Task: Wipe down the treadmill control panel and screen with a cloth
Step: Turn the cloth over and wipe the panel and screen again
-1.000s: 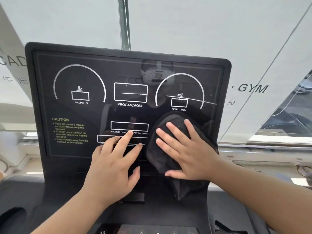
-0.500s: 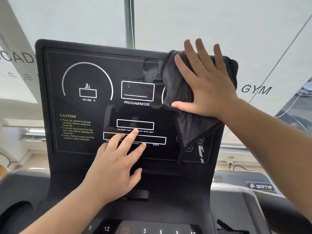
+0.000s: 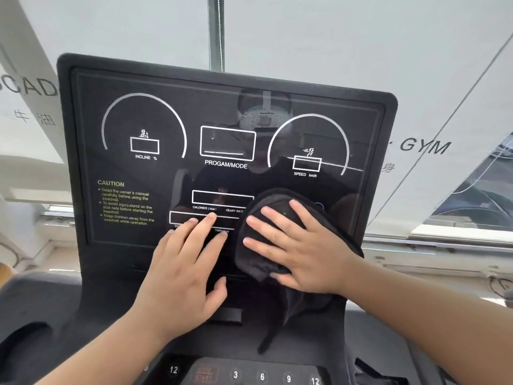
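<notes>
The treadmill's black glossy screen (image 3: 155,176) fills the middle of the view, with white dials and yellow caution text. A dark cloth (image 3: 266,262) lies bunched against the screen's lower right, one end hanging down over the console. My right hand (image 3: 299,251) presses flat on the cloth with fingers spread. My left hand (image 3: 186,268) rests flat on the lower centre of the screen, fingers apart, holding nothing. Below, a strip of the control panel (image 3: 249,375) shows number keys and a stop/start button.
Grey console wings flank the screen, with a cup recess (image 3: 25,337) at lower left. Behind stands a white wall with GYM lettering (image 3: 424,147), a vertical pole (image 3: 216,31), and a window (image 3: 477,198) at right.
My right hand has swept the cloth down from the screen's top right corner to its lower right. My left hand has stayed in place on the lower centre.
</notes>
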